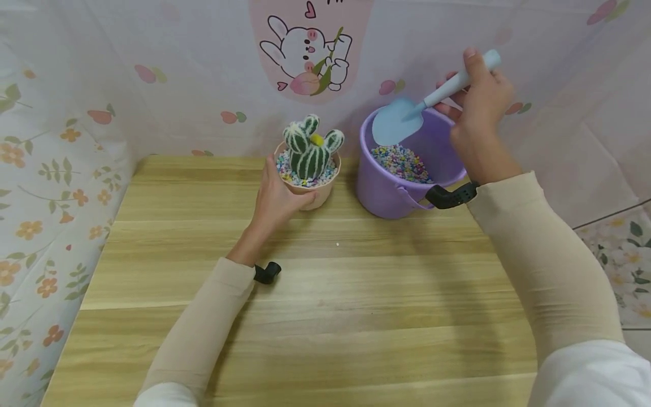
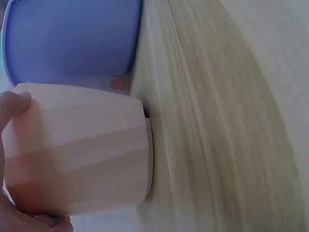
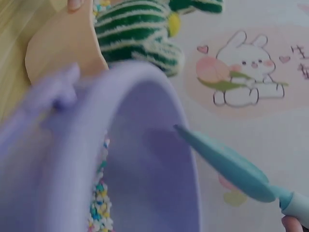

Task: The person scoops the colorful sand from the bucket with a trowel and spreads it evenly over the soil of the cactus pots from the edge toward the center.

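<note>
My left hand (image 1: 277, 195) holds a peach-coloured flowerpot (image 1: 325, 195) from its left side, thumb at the front. A green and white striped toy cactus (image 1: 310, 161) with a yellow flower stands in it among colourful pebbles (image 1: 286, 169). In the left wrist view the flowerpot (image 2: 82, 150) stands on the table. By its handle, my right hand (image 1: 485, 104) grips a pale blue toy shovel (image 1: 394, 125) above a purple bucket (image 1: 383, 189). Colourful pebbles (image 1: 404, 163) lie inside the bucket. The right wrist view shows the shovel (image 3: 224, 162) edge-on, tilted over the bucket.
Flowerpot and bucket stand side by side at the back of the wooden table (image 1: 356, 299). Behind them hangs a pale cloth (image 1: 193, 73) with a rabbit print. One small white pebble (image 1: 337, 244) lies on the tabletop. The bucket's handle (image 1: 414, 198) hangs at its front.
</note>
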Available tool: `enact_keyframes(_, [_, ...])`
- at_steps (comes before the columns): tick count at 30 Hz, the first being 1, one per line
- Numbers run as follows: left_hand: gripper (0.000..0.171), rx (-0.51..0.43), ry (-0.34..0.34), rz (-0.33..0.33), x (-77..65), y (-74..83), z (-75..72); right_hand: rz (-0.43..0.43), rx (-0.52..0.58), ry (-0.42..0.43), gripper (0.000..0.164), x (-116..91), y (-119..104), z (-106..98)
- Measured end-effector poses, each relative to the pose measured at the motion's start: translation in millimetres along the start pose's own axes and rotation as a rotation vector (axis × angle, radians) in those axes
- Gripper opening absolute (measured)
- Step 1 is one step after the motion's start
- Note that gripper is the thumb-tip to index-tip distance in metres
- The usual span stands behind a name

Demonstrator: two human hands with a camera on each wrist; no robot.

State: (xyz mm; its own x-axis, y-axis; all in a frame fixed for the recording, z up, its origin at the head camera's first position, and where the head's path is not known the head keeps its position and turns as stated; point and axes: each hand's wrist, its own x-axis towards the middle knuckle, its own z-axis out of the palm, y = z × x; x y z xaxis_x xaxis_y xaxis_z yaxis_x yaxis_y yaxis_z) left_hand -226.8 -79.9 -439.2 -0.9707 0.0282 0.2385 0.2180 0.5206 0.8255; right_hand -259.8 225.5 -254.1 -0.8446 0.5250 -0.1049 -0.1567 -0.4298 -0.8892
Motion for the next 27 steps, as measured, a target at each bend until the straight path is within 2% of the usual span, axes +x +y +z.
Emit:
enact_keyframes(11, [0.115, 0.000, -0.064, -0.032, 8.8, -0.1, -4.4, 0.024, -0.094, -0.008, 0.034, 21.9, -3.5, -11.1])
enact_keyframes(22, [0.115, -0.015, -0.080, 0.006, 17.7, -4.3, -4.4, 0.052, -0.130, -0.105, 0.033, 38.6, 9.3, -16.2])
enact_keyframes(27, [0.116, -0.013, -0.090, 0.000, 19.9, -3.5, -5.6, 0.087, -0.159, -0.146, 0.033, 40.6, 11.3, -17.9])
